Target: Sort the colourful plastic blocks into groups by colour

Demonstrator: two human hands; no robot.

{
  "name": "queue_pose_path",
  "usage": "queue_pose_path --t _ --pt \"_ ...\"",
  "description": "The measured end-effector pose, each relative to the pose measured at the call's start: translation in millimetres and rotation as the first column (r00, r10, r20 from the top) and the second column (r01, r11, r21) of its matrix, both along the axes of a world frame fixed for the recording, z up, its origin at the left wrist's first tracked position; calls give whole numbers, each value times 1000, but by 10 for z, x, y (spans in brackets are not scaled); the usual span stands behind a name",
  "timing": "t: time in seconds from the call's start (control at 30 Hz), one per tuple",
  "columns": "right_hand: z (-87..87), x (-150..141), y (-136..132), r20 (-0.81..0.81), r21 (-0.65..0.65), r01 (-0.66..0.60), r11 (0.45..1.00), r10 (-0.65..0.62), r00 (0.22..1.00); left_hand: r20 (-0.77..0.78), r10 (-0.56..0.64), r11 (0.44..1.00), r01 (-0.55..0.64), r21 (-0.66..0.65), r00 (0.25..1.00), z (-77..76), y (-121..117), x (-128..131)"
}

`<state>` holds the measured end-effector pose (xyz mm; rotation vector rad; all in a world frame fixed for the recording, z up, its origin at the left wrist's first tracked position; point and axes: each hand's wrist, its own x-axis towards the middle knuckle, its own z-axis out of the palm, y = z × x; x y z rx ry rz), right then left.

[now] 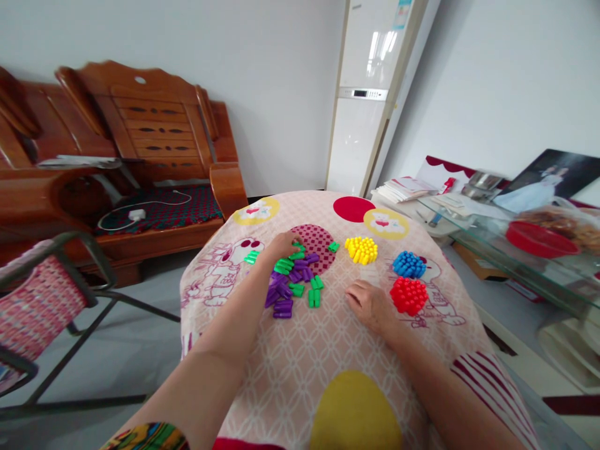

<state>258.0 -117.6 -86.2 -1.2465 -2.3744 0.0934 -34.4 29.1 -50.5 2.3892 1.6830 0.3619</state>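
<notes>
My left hand [284, 244] reaches over the far side of a loose heap, its fingers bent down and pinched on a small green plastic piece [296, 245]. Under and around it lie several more green pieces [314, 298], mixed with purple plastic pieces [282, 309], short and tube-like. My right hand [369, 304] rests on the tablecloth with its fingers curled in, and I see nothing in it. Beyond that hand stands a tight cluster of yellow pieces [361, 250]. To its right are a blue cluster [409, 265] and a red cluster [409, 296].
A patterned cloth [290, 362] covers the round table. A wooden bench [150, 137] and a woven chair [32, 300] stand left. On the right, a glass shelf [515, 250] carries a red bowl [541, 239] and papers. A tall white cabinet unit [359, 131] stands behind.
</notes>
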Motion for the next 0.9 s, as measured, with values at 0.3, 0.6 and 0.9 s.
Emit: queue_pose_path --t 0.3,0.6,0.9 --pt "-51 -12 39 -22 2 1 1000 -1 1000 -46 -114 989 117 85 992 181 -94 574" --pt "-55 8 48 -72 -18 5 1000 -7 997 -30 -391 919 388 -76 920 166 -213 880" --pt "-50 -6 35 -74 -9 13 1000 -14 997 163 75 995 -84 47 984 406 -247 -189"
